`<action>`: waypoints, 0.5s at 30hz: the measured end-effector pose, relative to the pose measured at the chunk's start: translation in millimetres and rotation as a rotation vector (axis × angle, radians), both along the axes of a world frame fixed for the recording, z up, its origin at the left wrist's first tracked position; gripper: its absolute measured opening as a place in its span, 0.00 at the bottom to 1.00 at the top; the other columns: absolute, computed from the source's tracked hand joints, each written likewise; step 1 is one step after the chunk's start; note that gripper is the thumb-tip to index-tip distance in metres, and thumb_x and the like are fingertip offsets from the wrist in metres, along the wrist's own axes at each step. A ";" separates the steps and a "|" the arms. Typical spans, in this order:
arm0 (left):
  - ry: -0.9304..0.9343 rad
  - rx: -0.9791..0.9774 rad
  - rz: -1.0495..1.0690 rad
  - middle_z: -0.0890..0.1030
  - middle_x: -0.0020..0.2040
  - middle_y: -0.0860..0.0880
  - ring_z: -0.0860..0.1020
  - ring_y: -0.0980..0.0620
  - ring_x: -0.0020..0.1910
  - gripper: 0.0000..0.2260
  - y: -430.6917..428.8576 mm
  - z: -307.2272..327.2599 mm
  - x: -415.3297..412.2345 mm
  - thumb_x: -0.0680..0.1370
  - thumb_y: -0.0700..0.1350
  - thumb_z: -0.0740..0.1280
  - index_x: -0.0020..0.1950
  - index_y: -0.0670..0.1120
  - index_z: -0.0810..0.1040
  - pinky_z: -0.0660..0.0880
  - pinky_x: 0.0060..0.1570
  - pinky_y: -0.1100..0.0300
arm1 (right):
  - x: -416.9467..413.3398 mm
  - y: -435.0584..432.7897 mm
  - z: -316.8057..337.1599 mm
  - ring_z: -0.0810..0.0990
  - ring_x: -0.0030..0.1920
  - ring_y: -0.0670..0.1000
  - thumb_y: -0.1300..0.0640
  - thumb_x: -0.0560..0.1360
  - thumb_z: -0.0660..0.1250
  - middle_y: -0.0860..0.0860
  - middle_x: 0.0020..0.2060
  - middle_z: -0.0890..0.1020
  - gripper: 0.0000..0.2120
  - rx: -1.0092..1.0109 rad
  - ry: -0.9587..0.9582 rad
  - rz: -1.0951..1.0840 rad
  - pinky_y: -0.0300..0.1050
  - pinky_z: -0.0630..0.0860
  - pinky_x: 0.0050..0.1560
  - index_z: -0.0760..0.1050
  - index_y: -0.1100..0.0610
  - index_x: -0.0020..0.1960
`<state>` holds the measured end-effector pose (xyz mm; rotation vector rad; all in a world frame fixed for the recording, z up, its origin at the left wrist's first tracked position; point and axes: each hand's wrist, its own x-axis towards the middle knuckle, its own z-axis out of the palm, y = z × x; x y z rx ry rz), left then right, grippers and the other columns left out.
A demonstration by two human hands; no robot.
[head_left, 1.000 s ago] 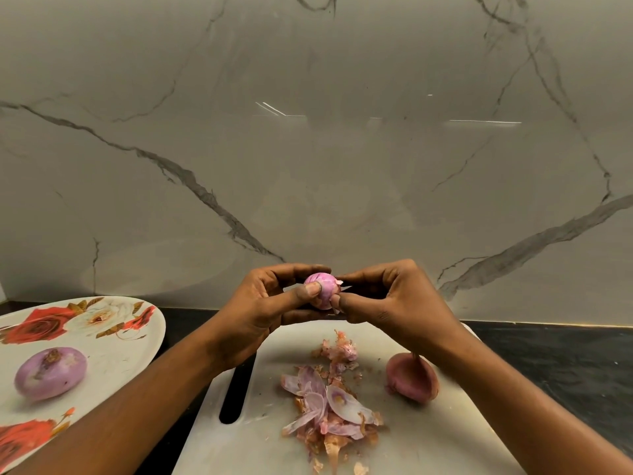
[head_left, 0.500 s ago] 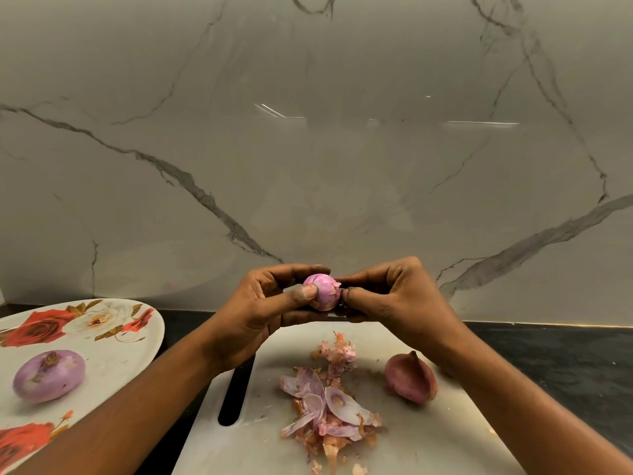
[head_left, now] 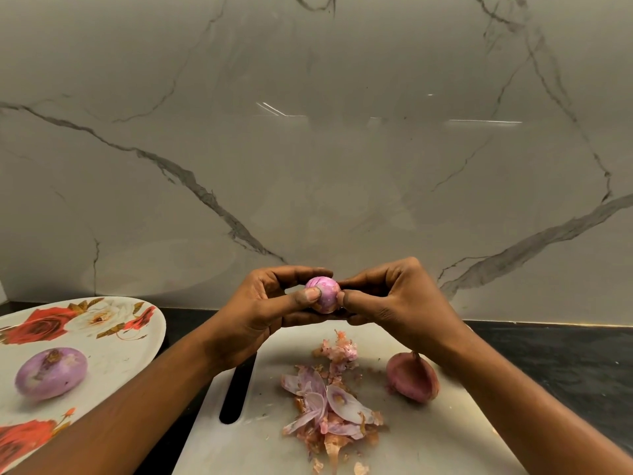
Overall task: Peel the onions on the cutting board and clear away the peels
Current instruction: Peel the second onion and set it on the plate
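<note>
L hand + R hand both pinch small onion above cutting board | tip: turn it slow, lift skin by thumbnail | peels piled below, unpeeled onion waits.

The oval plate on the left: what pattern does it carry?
The oval white plate carries red and white roses; head view.

The plate is cut off by the left and bottom edges. The board has its near edge out of frame and its far edge hidden behind the left hand and right hand. The held onion has its underside and sides covered by fingers.
</note>
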<state>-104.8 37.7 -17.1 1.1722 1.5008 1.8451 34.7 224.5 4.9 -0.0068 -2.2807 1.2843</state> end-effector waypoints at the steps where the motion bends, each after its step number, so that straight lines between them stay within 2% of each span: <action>1: -0.008 0.004 -0.010 0.85 0.63 0.40 0.84 0.37 0.61 0.19 -0.5 0.1 -0.3 0.77 0.40 0.72 0.68 0.39 0.81 0.84 0.57 0.51 | -0.6 0.6 0.3 0.90 0.42 0.52 0.60 0.76 0.77 0.51 0.42 0.90 0.08 -0.007 0.004 -0.003 0.48 0.88 0.45 0.88 0.56 0.55; 5: -0.038 0.029 -0.047 0.84 0.64 0.38 0.83 0.37 0.62 0.20 -1.8 0.7 -1.4 0.77 0.42 0.73 0.68 0.40 0.81 0.84 0.56 0.53 | -1.0 2.0 -0.1 0.90 0.41 0.52 0.65 0.78 0.73 0.52 0.41 0.90 0.08 -0.031 0.028 -0.011 0.44 0.87 0.44 0.88 0.56 0.53; 9: -0.037 0.027 0.001 0.84 0.63 0.39 0.84 0.37 0.61 0.19 -0.7 0.1 -0.8 0.77 0.38 0.71 0.68 0.39 0.81 0.84 0.57 0.51 | -2.2 0.8 -0.8 0.90 0.41 0.51 0.65 0.79 0.72 0.52 0.41 0.90 0.08 -0.060 0.045 -0.054 0.47 0.88 0.46 0.88 0.55 0.51; 12: -0.045 0.035 0.065 0.85 0.62 0.41 0.85 0.37 0.58 0.20 1.0 1.8 0.1 0.74 0.38 0.73 0.66 0.40 0.82 0.85 0.55 0.52 | -1.6 1.1 0.3 0.90 0.42 0.52 0.62 0.79 0.74 0.54 0.42 0.90 0.05 -0.113 0.047 -0.045 0.48 0.88 0.45 0.88 0.58 0.53; 15: -0.022 0.044 0.107 0.85 0.61 0.43 0.86 0.39 0.57 0.21 2.0 2.5 1.3 0.72 0.39 0.75 0.65 0.40 0.82 0.85 0.53 0.53 | 1.5 -2.8 -1.6 0.89 0.42 0.48 0.55 0.76 0.78 0.48 0.41 0.90 0.08 0.054 0.081 -0.052 0.43 0.87 0.44 0.88 0.55 0.54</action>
